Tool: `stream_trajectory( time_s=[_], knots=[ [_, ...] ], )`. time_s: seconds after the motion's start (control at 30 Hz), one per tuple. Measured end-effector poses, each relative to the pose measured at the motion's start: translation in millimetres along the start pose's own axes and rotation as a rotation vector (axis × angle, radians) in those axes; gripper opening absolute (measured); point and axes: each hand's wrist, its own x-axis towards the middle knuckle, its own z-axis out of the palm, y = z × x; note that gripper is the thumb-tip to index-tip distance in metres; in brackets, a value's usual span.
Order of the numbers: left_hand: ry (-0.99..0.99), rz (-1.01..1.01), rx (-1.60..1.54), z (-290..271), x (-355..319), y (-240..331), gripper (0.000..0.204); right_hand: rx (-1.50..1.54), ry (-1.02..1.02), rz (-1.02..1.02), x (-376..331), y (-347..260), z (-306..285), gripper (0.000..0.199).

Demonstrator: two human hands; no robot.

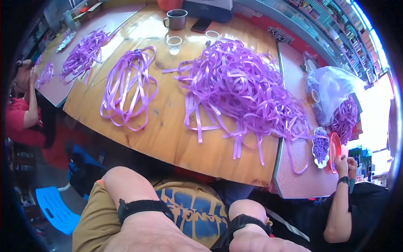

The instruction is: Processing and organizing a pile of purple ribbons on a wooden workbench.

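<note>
My left hand (147, 236) and my right hand (262, 244) are at the lower edge, close to the camera and in front of my brown shirt. Each wrist wears a black strap. The fingers of both fall outside the picture, so whatever they hold is hidden. Beyond them, on the wooden table (168, 140), lies a big tangled heap of purple ribbons (239, 80). Left of the heap is a looped bundle of purple ribbon (130, 88), gathered at its far end. Neither hand touches the ribbons on the table.
A metal mug (175, 19), a phone (201, 25) and a clear plastic cup (174, 45) stand at the back. More purple ribbons (86, 52) lie far left, near a person in red. At right, another person's hands (346, 166) are beside a red-rimmed tray (335, 147) and a plastic bag (336, 86).
</note>
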Motion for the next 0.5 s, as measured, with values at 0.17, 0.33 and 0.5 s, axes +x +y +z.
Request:
stream_trajectory(
  time_s=[0.17, 0.33, 0.5],
  knots=[
    [0.009, -0.006, -0.082, -9, 4, 1, 0.053, -0.102, 0.081, 0.093, -1, -11, 4, 0.025],
    [0.056, -0.026, -0.182, -15, 0, 9, 0.053, -0.205, 0.207, 0.191, -13, -25, 24, 0.025],
    [0.1, -0.052, -0.285, -16, 0, -1, 0.054, -0.389, 0.315, 0.277, 9, -74, 21, 0.025]
  ],
)
